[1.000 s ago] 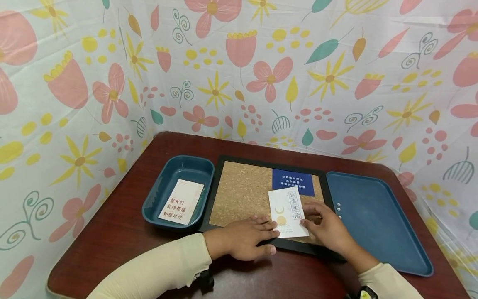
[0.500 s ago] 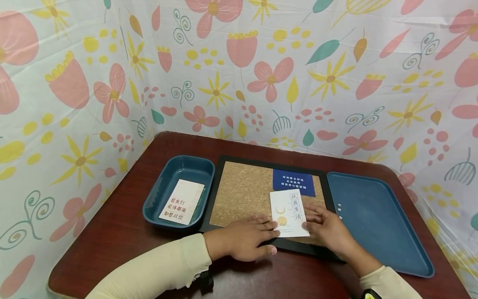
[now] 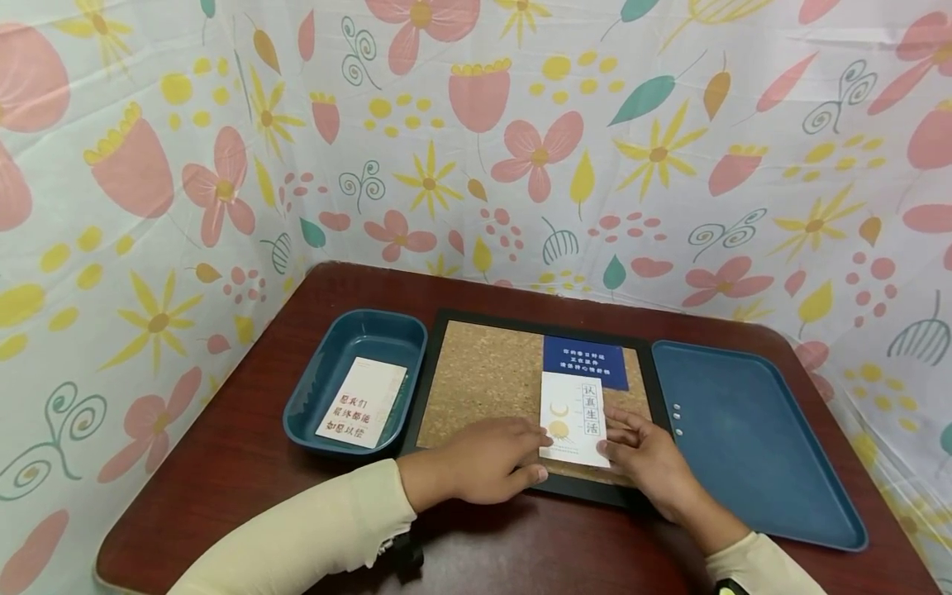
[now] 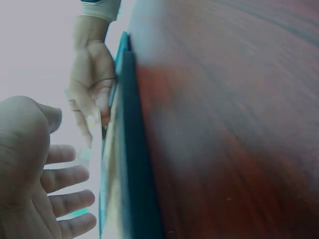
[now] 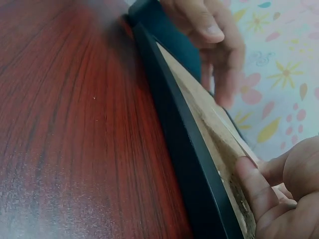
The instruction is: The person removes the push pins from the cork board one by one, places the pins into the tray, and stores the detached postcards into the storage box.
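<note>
A white card (image 3: 571, 420) with a yellow moon-and-sun print and a column of boxed characters lies over the cork board (image 3: 479, 380), below a dark blue card (image 3: 587, 361) with white lettering. My right hand (image 3: 650, 463) pinches its lower right edge between thumb and fingers. In the right wrist view that card edge stands slightly off the cork. Over its lower left side is my left hand (image 3: 487, 463), fingertips at the card. The left wrist view shows those left-hand fingers (image 4: 70, 179) spread and loosely extended, gripping nothing.
Left of the board, a deep blue tray (image 3: 296, 401) holds a white card (image 3: 364, 402) with red lettering, on top of something green. A flat blue tray (image 3: 751, 438) lies to the right. Several small silver round pieces (image 3: 678, 416) sit near its left edge. Patterned cloth hangs behind.
The white card has shifted slightly up and straightened, its top edge now at the blue card's lower edge. My left hand's fingers have drawn up from lying flat over the board and card.
</note>
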